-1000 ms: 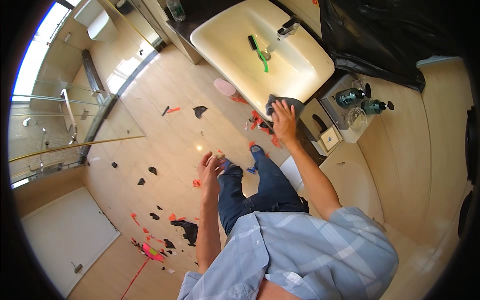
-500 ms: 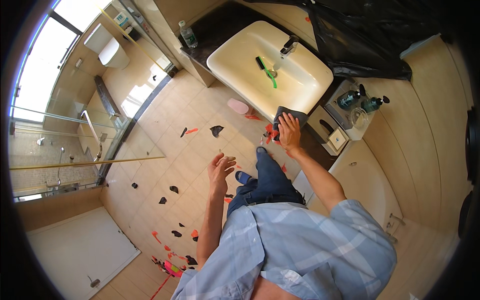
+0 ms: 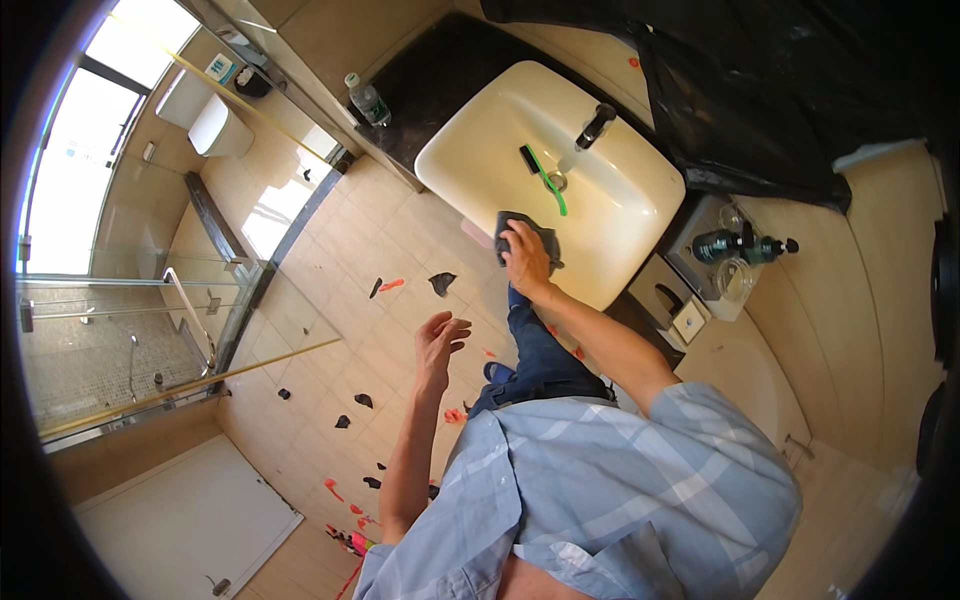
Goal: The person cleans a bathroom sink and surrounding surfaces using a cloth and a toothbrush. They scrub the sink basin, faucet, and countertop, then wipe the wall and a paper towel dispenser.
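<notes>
My right hand [image 3: 526, 262] grips a dark grey cloth [image 3: 547, 243] and presses it onto the near rim of the white washbasin [image 3: 470, 120]. Its fingers curl over the cloth, which drapes partly along the basin's inner side. My left hand [image 3: 437, 345] hangs in the air above the floor, left of my legs, with fingers apart and nothing in them. Inside the basin a green-handled brush [image 3: 548, 185] with dark bristles lies across the drain. A black faucet [image 3: 596, 127] stands at the basin's far side.
A clear bottle [image 3: 368, 100] stands on the dark counter [image 3: 440, 70]. Pump bottles [image 3: 722, 245] stand on a ledge at right, beside a bathtub [image 3: 750, 385]. Black plastic sheeting [image 3: 760, 110] covers the back right. Black scraps [image 3: 441, 284] and red scraps [image 3: 392, 285] litter the tiled floor.
My right hand has slid the cloth leftward along the basin's near rim, from the right corner toward the middle. My left hand stays raised in about the same place. The view has shifted slightly.
</notes>
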Demonstrator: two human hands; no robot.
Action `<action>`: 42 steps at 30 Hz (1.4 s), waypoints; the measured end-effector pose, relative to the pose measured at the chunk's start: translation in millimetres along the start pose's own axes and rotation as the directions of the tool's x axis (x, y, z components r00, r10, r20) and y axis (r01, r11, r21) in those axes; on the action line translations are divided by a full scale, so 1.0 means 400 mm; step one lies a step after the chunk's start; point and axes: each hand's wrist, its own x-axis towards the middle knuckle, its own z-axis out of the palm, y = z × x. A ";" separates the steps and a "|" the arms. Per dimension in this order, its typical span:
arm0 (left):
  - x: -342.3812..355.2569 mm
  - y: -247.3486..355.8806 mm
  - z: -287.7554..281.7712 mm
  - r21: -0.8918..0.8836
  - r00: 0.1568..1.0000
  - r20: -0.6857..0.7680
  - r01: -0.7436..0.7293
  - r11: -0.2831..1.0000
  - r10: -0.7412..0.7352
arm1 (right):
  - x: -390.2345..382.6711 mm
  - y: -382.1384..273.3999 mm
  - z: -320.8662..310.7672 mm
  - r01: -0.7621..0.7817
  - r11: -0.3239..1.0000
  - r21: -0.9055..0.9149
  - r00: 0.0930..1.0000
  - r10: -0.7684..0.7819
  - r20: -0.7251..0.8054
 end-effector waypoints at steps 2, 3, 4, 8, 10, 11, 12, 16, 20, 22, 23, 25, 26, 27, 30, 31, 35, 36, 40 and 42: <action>0.056 0.044 -0.007 0.033 1.000 -0.018 -0.011 0.999 0.012 | 0.073 -0.002 0.052 -0.031 0.998 0.060 0.997 0.027 0.072; 0.087 0.062 -0.014 0.046 0.999 -0.033 -0.036 0.998 0.038 | 0.111 -0.014 0.077 -0.012 0.996 0.089 0.996 0.004 0.094; 0.113 0.080 -0.005 0.061 0.998 -0.039 -0.051 0.997 0.053 | 0.141 -0.012 0.098 -0.001 0.994 0.109 0.995 -0.010 0.099; 0.217 0.185 0.108 0.015 0.996 -0.032 -0.080 0.997 0.080 | 0.221 0.010 0.116 0.012 0.980 0.199 0.988 -0.043 0.150; 0.285 0.190 0.156 0.041 0.998 0.010 -0.058 0.997 0.058 | 0.211 0.019 0.105 0.071 0.986 0.150 0.988 -0.090 0.124; 0.318 0.194 0.182 0.057 0.998 0.033 -0.048 0.997 0.046 | 0.196 0.030 0.091 0.063 0.982 0.176 0.985 -0.090 0.148; 0.342 0.198 0.209 0.065 0.996 0.068 -0.059 0.996 0.055 | 0.174 0.031 0.076 0.033 0.987 0.158 0.985 -0.060 0.165; 0.514 0.156 0.318 0.108 0.973 0.233 -0.029 0.994 0.003 | 0.097 0.064 -0.020 -0.093 0.986 0.139 0.976 0.063 0.210; 0.655 0.112 0.452 0.363 0.942 0.269 0.093 0.927 -0.200 | -0.010 0.112 -0.098 -0.238 0.966 0.099 0.957 0.216 0.193; 0.740 0.048 0.513 0.500 0.922 0.277 0.102 0.860 -0.271 | -0.053 0.141 -0.148 -0.373 0.927 0.034 0.911 0.359 0.204; 0.772 0.033 0.550 0.571 0.913 0.246 0.134 0.810 -0.325 | -0.075 0.151 -0.162 -0.424 0.905 0.018 0.894 0.415 0.170; 0.823 0.004 0.600 0.678 0.916 0.192 0.135 0.722 -0.352 | -0.097 0.133 -0.188 -0.520 0.853 -0.055 0.847 0.522 0.096; 0.844 -0.014 0.614 0.711 0.931 0.168 0.114 0.694 -0.325 | -0.102 0.121 -0.192 -0.563 0.822 -0.086 0.821 0.568 0.061; 0.849 -0.023 0.633 0.746 0.941 0.156 0.087 0.660 -0.300 | -0.102 0.102 -0.188 -0.577 0.805 -0.137 0.813 0.583 -0.003; 0.868 -0.042 0.651 0.718 0.917 0.254 0.035 0.695 -0.308 | -0.078 0.051 -0.151 -0.642 0.727 -0.241 0.766 0.623 -0.159; 0.878 -0.048 0.652 0.722 0.917 0.258 0.026 0.692 -0.304 | -0.069 0.043 -0.139 -0.681 0.697 -0.224 0.732 0.661 -0.168; 0.914 -0.051 0.669 0.819 0.964 0.145 0.009 0.574 -0.223 | -0.028 0.050 -0.105 -0.803 0.595 -0.041 0.585 0.772 -0.247; 0.908 -0.048 0.656 0.773 0.937 0.212 0.013 0.634 -0.278 | -0.027 0.062 -0.097 -0.836 0.545 0.055 0.516 0.817 -0.259; 0.825 0.044 0.547 0.554 0.758 0.487 0.114 0.824 -0.433 | -0.009 0.124 -0.089 -0.473 0.140 0.870 0.043 0.990 -0.135; 0.742 0.140 0.490 0.397 0.628 0.620 0.267 0.878 -0.471 | 0.058 0.113 -0.155 -0.252 0.081 0.964 0.044 0.996 -0.073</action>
